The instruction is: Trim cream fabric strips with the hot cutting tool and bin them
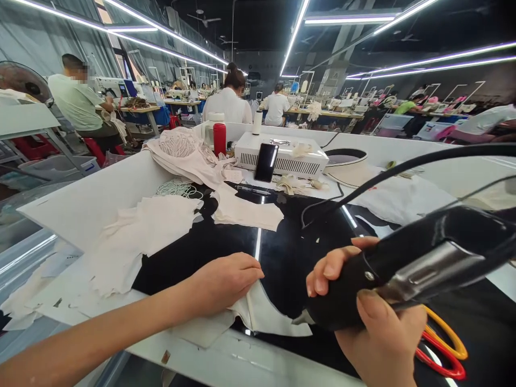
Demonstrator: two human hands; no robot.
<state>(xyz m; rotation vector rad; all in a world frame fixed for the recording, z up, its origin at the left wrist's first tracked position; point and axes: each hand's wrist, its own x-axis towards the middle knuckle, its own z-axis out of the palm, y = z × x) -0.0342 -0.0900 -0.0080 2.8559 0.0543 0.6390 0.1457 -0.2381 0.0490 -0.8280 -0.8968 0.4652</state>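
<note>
My right hand (381, 333) is wrapped round a black corded hand tool (342, 295) with a metal lever on its side. Its short, pointed metal tip is at the right end of a cream fabric piece (268, 312) near the table's front edge; I cannot tell whether they touch. My left hand (228, 279) is closed over the left part of this piece, fingers pressed together, the fabric coming out beneath them. More cream fabric (209, 329) lies under my left wrist. Red-and-yellow-handled scissors (445, 363) are just right of my right hand, their blades hidden.
A stack of cream cut pieces (149, 226) lies left on the black tabletop (290, 258). Behind are another cream piece (245, 207), a phone (266, 162), a white vented box (282, 156) and a red bottle (220, 140). The tool's cable (403, 164) arches across the right.
</note>
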